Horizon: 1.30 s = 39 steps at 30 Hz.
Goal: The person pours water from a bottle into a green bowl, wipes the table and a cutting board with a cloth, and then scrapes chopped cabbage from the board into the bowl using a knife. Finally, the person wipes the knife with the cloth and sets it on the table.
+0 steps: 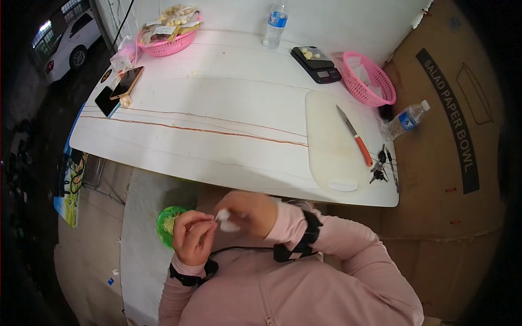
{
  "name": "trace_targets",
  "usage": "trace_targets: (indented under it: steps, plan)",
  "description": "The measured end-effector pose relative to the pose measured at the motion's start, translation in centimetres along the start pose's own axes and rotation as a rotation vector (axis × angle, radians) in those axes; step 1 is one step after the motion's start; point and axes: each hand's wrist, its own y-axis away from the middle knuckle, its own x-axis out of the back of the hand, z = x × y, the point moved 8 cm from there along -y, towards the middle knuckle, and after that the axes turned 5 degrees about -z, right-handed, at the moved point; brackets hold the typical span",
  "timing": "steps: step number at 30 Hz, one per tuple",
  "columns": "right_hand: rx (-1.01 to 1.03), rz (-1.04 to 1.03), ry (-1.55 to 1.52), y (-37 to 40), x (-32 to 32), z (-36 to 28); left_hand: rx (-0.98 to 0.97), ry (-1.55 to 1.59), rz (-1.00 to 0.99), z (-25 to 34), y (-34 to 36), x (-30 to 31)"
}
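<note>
Both hands are below the near edge of the worktop point(217, 108), in front of the chest.
Right hand point(247, 212): fingers curled, closed on a small white piece point(227, 223).
Left hand point(193, 236): narrow pinch, fingertips point(211, 219) touching the same piece from the other side. What the piece is, can't tell, it's too small.
Green bowl point(165, 220) sits just under and behind the left hand, partly hidden, with something pale inside.

On the worktop, well apart from the hands:
- white cutting board point(331, 157) on the right, orange-handled knife point(354, 136) lying flat on it
- keys point(380, 165) just beside the board's right edge
- black scale point(316, 66) at the far side, a few pale bits on its pan
- pink basket point(387, 81) beside the scale
- second pink basket point(166, 48) at the far left, filled with packets
- water bottle point(275, 24) upright at the far edge
- two phones point(126, 81) at the left edge

Another bottle point(405, 120) lies tilted between the worktop and the cardboard box point(451, 163).
</note>
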Motion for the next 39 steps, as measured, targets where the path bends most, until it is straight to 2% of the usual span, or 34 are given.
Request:
trace_targets:
  steps: [1,2,5,8,11,15,18,21,24,28,32,36,39]
  plan:
    - [-0.215,0.043,0.066,0.5,1.8,0.9,0.007,0.002,0.001,-0.2,0.0,0.0]
    - [-0.186,0.204,0.056,0.7,4.3,1.6,0.031,-0.001,0.021,-0.5,0.0,0.3]
    - [-0.268,0.479,0.367,1.0,13.7,4.1,0.083,-0.018,0.043,-1.6,0.1,0.9]
    - [-0.391,0.564,0.449,1.0,21.8,11.2,0.131,-0.038,0.045,-3.0,0.9,1.0]
    - [-0.501,0.505,0.526,1.8,24.0,15.8,0.191,-0.037,0.071,-4.4,1.9,1.7]
    - [-0.520,0.428,0.582,3.0,21.0,16.9,0.231,-0.127,0.039,-5.9,3.4,2.8]
    - [-0.703,0.418,0.691,3.7,19.7,15.3,0.277,-0.145,0.012,-7.2,4.2,2.9]
    - [-0.788,0.413,0.619,4.4,19.6,15.9,0.294,-0.145,-0.024,-8.3,4.5,2.7]
    - [-0.732,0.337,0.763,3.9,18.8,14.9,0.325,-0.128,-0.039,-9.5,4.4,2.2]
    - [-0.783,0.298,0.655,3.6,18.1,15.0,0.323,-0.104,-0.052,-10.5,4.0,1.2]
    - [-0.775,0.384,0.571,3.4,17.5,15.3,0.309,-0.099,-0.076,-10.9,4.2,0.2]
    - [-0.807,0.419,0.455,3.3,17.7,18.3,0.315,-0.104,-0.077,-11.2,4.5,0.3]
    - [-0.804,0.470,0.525,1.0,18.6,18.0,0.305,-0.119,-0.078,-11.4,4.7,0.6]
